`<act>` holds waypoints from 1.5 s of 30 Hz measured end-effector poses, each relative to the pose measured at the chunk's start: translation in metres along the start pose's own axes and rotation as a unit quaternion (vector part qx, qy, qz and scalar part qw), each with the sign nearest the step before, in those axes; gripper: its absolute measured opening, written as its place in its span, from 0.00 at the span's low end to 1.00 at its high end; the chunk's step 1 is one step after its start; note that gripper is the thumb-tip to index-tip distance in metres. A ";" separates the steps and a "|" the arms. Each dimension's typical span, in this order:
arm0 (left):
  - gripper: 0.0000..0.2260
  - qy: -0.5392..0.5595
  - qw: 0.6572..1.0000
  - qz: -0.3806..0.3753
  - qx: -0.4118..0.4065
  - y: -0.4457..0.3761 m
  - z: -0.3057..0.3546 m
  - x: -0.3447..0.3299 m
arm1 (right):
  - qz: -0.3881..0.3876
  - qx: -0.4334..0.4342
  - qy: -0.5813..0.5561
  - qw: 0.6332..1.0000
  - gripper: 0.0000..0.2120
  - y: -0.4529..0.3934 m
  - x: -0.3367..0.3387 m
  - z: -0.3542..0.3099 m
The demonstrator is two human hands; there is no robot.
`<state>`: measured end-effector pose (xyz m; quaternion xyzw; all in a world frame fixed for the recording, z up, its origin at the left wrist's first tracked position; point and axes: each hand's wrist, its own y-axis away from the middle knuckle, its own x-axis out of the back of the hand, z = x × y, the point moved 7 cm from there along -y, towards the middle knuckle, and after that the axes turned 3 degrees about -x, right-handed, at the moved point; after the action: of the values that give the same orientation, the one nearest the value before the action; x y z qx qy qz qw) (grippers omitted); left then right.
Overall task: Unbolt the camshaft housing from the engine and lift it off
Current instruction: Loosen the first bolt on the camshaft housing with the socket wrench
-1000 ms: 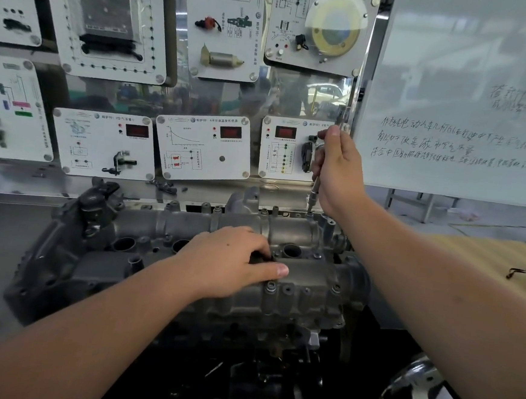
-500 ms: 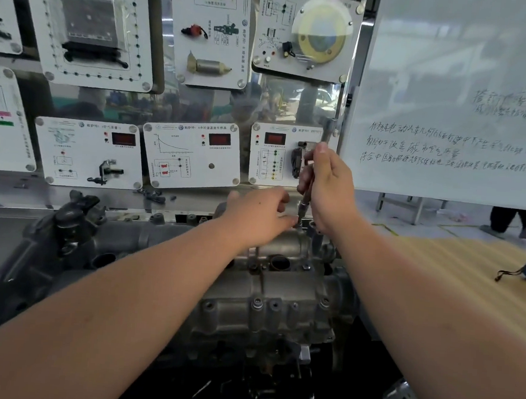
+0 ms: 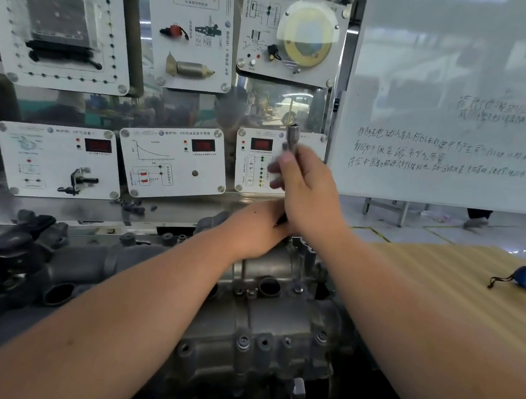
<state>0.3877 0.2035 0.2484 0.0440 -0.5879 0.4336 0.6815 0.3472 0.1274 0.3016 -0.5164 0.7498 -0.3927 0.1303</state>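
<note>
Unbolting step: right hand (image 3: 310, 196) grip wraps the socket driver (image 3: 292, 138) upright over the camshaft housing (image 3: 267, 294) just below, left hand (image 3: 257, 230) grip state unclear beside it; next likely needs lifting out the loosened bolt.

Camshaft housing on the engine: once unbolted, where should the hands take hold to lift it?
Probably at its two ends, one hand from each side. The camshaft housing is a long cast body lying across the view, so an end-to-end hold should keep it level.

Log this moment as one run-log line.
step: unbolting | right hand: grips socket tool upright | left hand: at far-edge bolt, fingers hidden | camshaft housing: on engine
</note>
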 end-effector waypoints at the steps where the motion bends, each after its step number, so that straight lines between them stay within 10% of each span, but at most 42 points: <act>1: 0.15 -0.002 1.000 0.004 0.005 -0.001 -0.001 0.000 | 0.023 -0.015 -0.046 0.999 0.15 -0.003 0.000 -0.005; 13: 0.13 0.079 0.997 0.021 0.010 0.001 -0.001 0.003 | 0.077 -0.066 -0.225 0.969 0.21 -0.027 0.001 0.001; 19: 0.05 0.073 0.997 0.037 -0.001 0.000 0.002 0.007 | 0.101 0.017 -0.110 0.989 0.03 -0.013 0.005 0.019; 45: 0.07 0.106 0.994 0.034 -0.001 0.002 0.002 0.007 | 0.128 0.027 -0.019 0.991 0.08 -0.006 0.008 0.019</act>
<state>0.3846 0.2071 0.2539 -0.0232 -0.5142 0.4579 0.7248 0.3588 0.1109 0.2950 -0.4198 0.7962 -0.3828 0.2081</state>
